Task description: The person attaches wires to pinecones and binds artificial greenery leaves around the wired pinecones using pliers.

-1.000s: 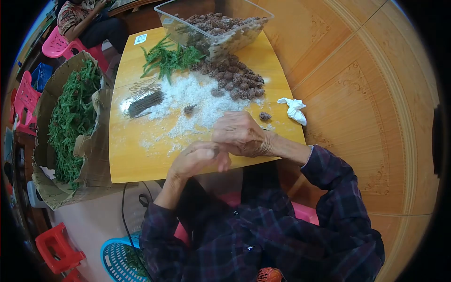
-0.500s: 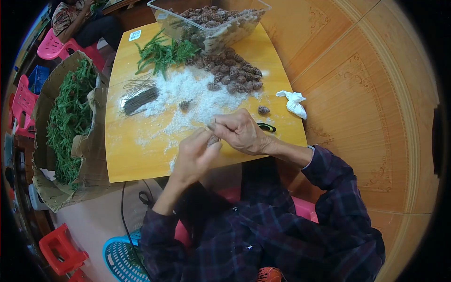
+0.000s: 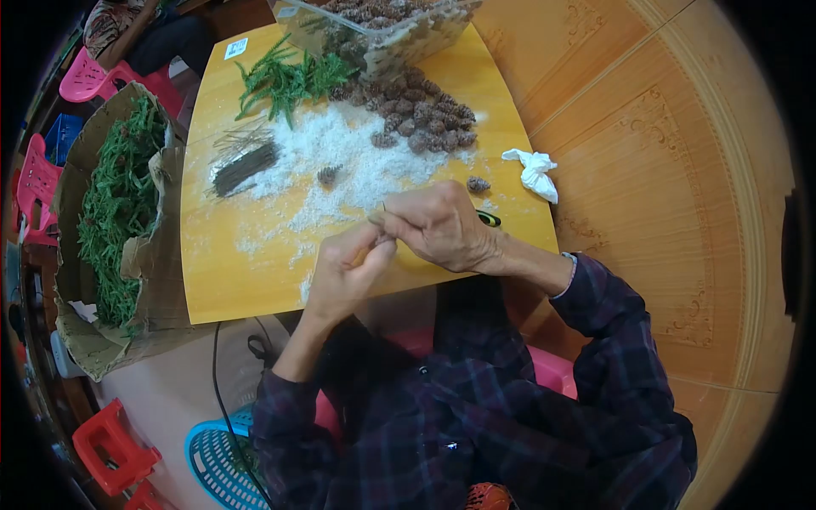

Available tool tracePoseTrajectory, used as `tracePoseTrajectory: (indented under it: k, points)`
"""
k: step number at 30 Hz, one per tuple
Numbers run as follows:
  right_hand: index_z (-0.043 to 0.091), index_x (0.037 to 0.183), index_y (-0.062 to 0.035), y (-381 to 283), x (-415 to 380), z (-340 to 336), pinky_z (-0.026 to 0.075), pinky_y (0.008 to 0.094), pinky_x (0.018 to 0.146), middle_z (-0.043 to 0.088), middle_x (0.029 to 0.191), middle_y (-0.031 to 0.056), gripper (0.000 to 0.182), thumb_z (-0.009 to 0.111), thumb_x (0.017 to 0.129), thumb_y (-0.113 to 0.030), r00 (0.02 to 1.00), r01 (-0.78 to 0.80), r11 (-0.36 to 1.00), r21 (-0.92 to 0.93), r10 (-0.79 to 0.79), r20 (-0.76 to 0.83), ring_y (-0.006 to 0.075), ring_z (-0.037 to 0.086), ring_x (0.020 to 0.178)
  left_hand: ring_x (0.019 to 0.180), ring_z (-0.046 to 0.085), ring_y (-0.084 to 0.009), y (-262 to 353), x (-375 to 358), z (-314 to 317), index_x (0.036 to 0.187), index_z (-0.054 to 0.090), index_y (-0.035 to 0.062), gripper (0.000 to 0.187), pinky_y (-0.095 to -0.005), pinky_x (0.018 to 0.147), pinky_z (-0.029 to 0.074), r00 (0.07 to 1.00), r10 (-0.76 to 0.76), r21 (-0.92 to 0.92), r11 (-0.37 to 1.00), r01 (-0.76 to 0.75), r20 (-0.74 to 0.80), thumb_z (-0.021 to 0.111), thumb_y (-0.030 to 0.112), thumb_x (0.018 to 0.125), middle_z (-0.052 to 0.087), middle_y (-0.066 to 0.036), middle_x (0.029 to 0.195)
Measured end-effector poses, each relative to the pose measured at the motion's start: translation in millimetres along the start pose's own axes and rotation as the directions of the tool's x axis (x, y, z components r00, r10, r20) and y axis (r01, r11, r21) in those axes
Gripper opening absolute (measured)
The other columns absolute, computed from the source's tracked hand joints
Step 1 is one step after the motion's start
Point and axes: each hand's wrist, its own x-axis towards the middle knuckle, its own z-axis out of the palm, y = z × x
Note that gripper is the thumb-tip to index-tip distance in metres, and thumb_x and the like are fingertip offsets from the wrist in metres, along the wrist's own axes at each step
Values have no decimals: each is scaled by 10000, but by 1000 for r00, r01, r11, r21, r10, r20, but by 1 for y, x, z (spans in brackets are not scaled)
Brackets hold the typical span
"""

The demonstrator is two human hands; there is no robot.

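The fingers of the left hand point(image 3: 340, 270) and right hand point(image 3: 446, 229) are curled shut and meet just above the near edge of the yellow tabletop point(image 3: 229, 280). I can't tell from here what, if anything, they pinch. Anything small between them could slip if one side pulls harder, and a thin wire end could prick a bare thumb.

Close beyond the right wrist lies a black-and-yellow tool point(image 3: 488, 218), partly hidden; a backward sweep of that forearm could knock it. One brown cone point(image 3: 478, 184) sits just past it, another point(image 3: 328, 174) on the loose white flakes point(image 3: 357, 174), which a dragging sleeve could scatter. Farther off, the heaped brown cones point(image 3: 421, 115) could roll if the clear plastic tub point(image 3: 399, 42) behind gets nudged.
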Motion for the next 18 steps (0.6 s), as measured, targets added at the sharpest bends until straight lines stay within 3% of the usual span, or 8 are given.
tracePoseTrajectory:
  k: [1,3,5,7,8,11,14,18]
  points:
    - [540,627,-70,-1,-2,5,436,389,511,537,576,138,328,604,863,-288,997,-74,996,-53,73,-21,330,574,587,729,573,-188,-7,0,5,856,596,-34,63,-300,697,429,983,157,195,971,-137,-91,566,18,835,575,-106,744]
    - [554,605,-59,7,0,13,411,372,488,520,531,117,423,564,891,-372,991,-122,992,38,120,66,293,553,526,701,578,-204,-24,4,12,860,590,-34,56,-307,673,435,852,497,587,744,-320,-165,585,-7,812,567,-128,746]
    - [566,590,-47,13,2,15,381,345,468,489,498,79,518,515,917,-446,967,-232,943,238,197,161,233,513,483,660,579,-214,-27,1,11,870,590,-27,78,-279,615,440,880,417,470,838,-277,-225,605,-12,795,573,-134,759]
    - [578,581,-34,19,-3,9,345,309,454,444,478,24,610,458,941,-511,909,-409,755,513,286,303,151,453,460,647,570,-164,-22,-7,12,882,593,-26,79,-251,595,436,931,218,242,959,-149,-292,607,-4,808,578,-98,749]
    - [584,633,-12,19,-5,2,312,262,463,382,508,-34,650,414,950,-553,933,-356,731,583,238,272,72,380,511,655,559,-139,-22,-8,11,886,595,-28,78,-243,599,433,944,138,114,988,-108,-301,609,2,815,576,-77,748]
    - [574,711,-5,11,-9,-8,325,256,480,397,537,-23,617,411,951,-549,824,-559,551,620,450,343,72,389,529,680,522,-74,-24,-11,9,897,601,-29,83,-221,610,426,959,-38,-175,985,-12,-282,617,19,832,566,-21,746]
    - [551,761,-5,20,-14,8,332,249,495,403,585,-22,518,484,947,-483,978,-196,787,584,204,53,63,383,560,674,477,-39,-23,-11,12,917,609,-21,90,-206,594,399,956,-24,-202,979,-37,-292,610,41,852,541,20,738]
    - [526,743,-6,5,-15,9,331,251,501,385,607,-23,393,596,918,-350,963,-268,821,504,244,114,60,357,591,635,468,-45,-23,-10,13,944,618,-9,106,-207,557,379,938,146,30,989,-144,-313,592,51,860,530,21,716]
